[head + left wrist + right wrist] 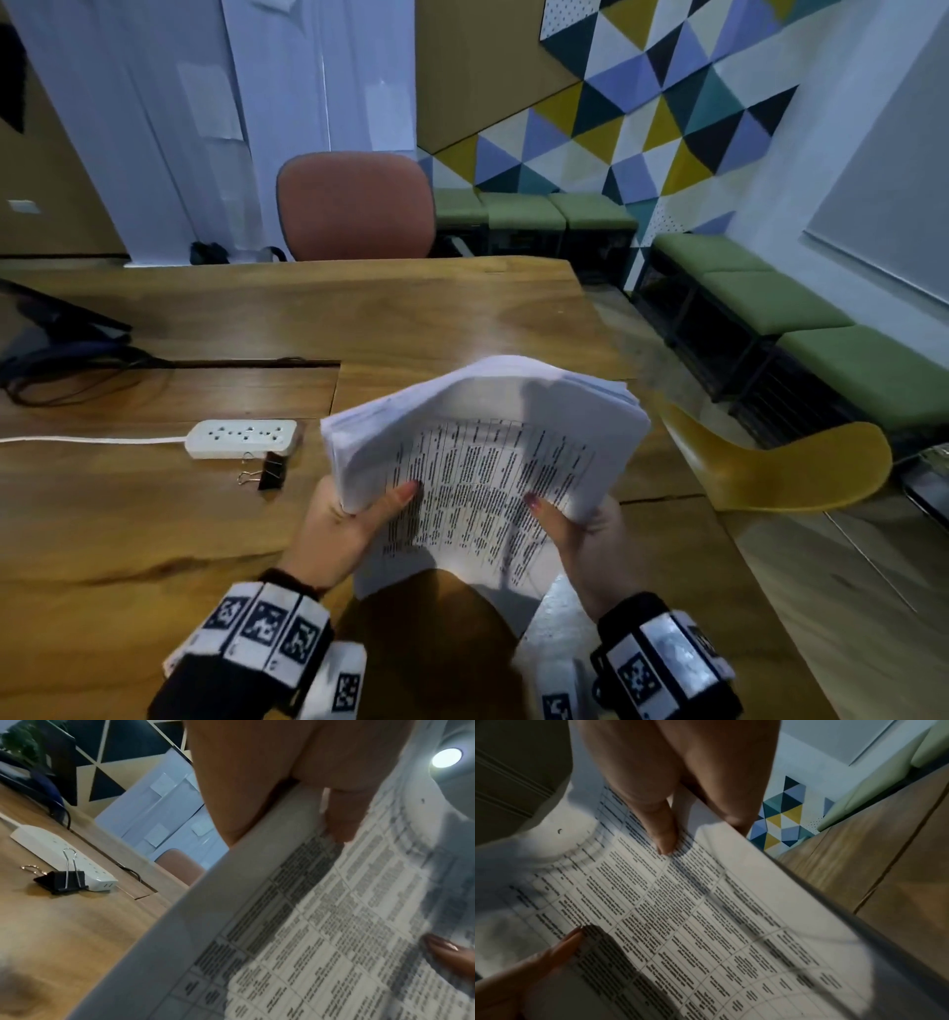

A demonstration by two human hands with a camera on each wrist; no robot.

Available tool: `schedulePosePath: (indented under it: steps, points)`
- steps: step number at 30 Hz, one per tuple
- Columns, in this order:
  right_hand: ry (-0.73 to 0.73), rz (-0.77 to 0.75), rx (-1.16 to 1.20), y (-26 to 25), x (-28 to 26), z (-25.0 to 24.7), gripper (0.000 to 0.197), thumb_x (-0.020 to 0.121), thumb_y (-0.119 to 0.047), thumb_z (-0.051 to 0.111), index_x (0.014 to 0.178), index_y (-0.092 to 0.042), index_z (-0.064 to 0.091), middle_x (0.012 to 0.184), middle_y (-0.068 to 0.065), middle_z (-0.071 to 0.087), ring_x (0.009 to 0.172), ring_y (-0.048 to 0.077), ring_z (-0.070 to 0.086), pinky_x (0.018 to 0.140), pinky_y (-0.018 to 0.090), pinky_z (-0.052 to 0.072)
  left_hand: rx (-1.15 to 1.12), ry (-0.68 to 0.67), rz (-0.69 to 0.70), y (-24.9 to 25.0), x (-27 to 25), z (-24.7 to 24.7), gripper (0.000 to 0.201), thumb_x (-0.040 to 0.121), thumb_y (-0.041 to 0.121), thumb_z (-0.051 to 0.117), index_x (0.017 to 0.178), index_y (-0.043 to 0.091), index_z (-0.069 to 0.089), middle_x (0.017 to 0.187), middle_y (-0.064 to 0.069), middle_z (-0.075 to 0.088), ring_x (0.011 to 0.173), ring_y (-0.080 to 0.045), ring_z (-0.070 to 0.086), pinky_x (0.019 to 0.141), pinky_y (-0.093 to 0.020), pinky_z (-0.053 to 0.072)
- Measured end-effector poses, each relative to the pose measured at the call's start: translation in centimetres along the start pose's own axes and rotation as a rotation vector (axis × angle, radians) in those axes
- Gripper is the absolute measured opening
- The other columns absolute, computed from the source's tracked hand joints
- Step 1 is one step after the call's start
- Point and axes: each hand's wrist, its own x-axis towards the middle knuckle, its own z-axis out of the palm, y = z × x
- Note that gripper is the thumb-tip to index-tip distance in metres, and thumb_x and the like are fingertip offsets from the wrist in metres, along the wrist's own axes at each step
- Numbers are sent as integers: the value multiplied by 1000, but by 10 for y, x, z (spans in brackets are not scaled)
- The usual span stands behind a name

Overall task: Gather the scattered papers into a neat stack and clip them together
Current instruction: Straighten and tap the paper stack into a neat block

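A person holds a thick stack of papers [482, 452] above a wooden table [154, 514] in the lower centre of the head view, the printed top sheet facing the camera and the far edge of the pile bowed upward. The left hand [344, 524] grips the stack's left side, thumb [400, 496] pressed on the printed page and the rest of the hand wrapped under the edge; the right hand [580, 529] grips the right side the same way, its thumb lying on the lines of text. In the left wrist view, the left hand [270, 780] fills the top of the frame with the papers [334, 923] running diagonally across the lower right, their sheet edges showing as a pale band. In the right wrist view, the right hand [680, 770] comes down from the top onto the papers [706, 912], while the other hand's thumb enters from the lower left. A black binder clip [271, 471] lies on the table at left of centre, apart from the stack and just beside a white power strip [241, 438] whose cable runs off the left edge; the binder clip [61, 881] appears at middle left of the left wrist view. A red-orange chair [354, 205] stands behind the table at upper centre, and a yellow chair [785, 467] sits at the right.
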Motion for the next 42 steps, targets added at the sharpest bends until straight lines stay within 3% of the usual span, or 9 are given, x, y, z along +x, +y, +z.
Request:
schedulePosePath:
  steps: [8, 14, 18, 23, 32, 34, 36, 38, 42]
  points:
    - [13, 35, -58, -2, -4, 1, 24, 79, 6, 63, 85, -17, 64, 82, 0, 70, 82, 13, 64, 67, 21, 53, -6, 12, 1, -1, -3, -1, 38, 52, 52, 78, 82, 28, 74, 93, 8, 75, 93, -14, 68, 68, -20, 57]
    - [199, -358, -114, -38, -1, 2, 105, 71, 4, 68, 134, -56, 8, 127, 4, 46, 109, 8, 56, 80, 19, 54, 402, 429, 439, 27, -7, 7, 94, 59, 42, 78, 133, 51, 21, 129, 5, 49, 111, -16, 58, 84, -32, 55]
    - [211, -610, -647, -64, 6, 6, 86, 72, -13, 69, 142, -33, 23, 140, 8, 23, 118, -25, 21, 82, -5, 37, 893, 463, 740, 45, -7, 12, 86, 71, 26, 68, 140, 33, 19, 144, -19, 27, 138, -2, 17, 111, -19, 26]
    - [183, -562, -766, -67, 3, 7, 57, 71, -12, 67, 125, -19, 50, 136, 17, 32, 111, -30, 20, 78, -13, 24, 973, 343, 532, 56, -16, 18, 67, 67, 7, 76, 126, 24, 48, 137, -18, 38, 103, 9, 25, 76, -6, 29]
    - [199, -547, -589, -71, 5, 6, 67, 71, -6, 64, 133, -23, 43, 123, 9, 45, 107, -17, 39, 84, -3, 36, 909, 302, 500, 64, -16, 19, 75, 72, 6, 71, 136, 24, 35, 130, 2, 44, 105, 12, 31, 89, -24, 37]
    - [166, -397, -256, -64, 5, 4, 91, 73, 4, 69, 141, -34, 22, 117, 6, 51, 100, -1, 57, 81, 15, 51, 650, 263, 463, 57, -13, 10, 94, 69, 10, 76, 143, 25, 19, 125, 27, 44, 106, 17, 42, 94, -14, 41]
    - [100, -187, 47, -49, 7, -1, 97, 70, 12, 69, 140, -34, 20, 105, 2, 59, 88, 8, 66, 68, 22, 56, 298, 194, 281, 44, -8, -3, 108, 58, 21, 85, 140, 41, 18, 126, 18, 51, 112, 6, 53, 90, -15, 48]
    - [-2, -24, 66, -29, 11, -5, 62, 69, 13, 69, 117, -21, 51, 89, 0, 67, 83, 15, 66, 64, 22, 55, 141, 50, 64, 31, -6, -11, 100, 40, 40, 89, 129, 31, 43, 115, 0, 67, 106, -11, 63, 77, -18, 54]
    - [-74, 65, -35, -7, 13, -1, 20, 75, 6, 67, 82, -12, 68, 80, 2, 73, 82, 14, 67, 65, 21, 54, 9, -25, -81, 7, -3, -8, 81, 25, 56, 85, 90, 12, 65, 86, 9, 76, 83, -8, 70, 62, -17, 56]
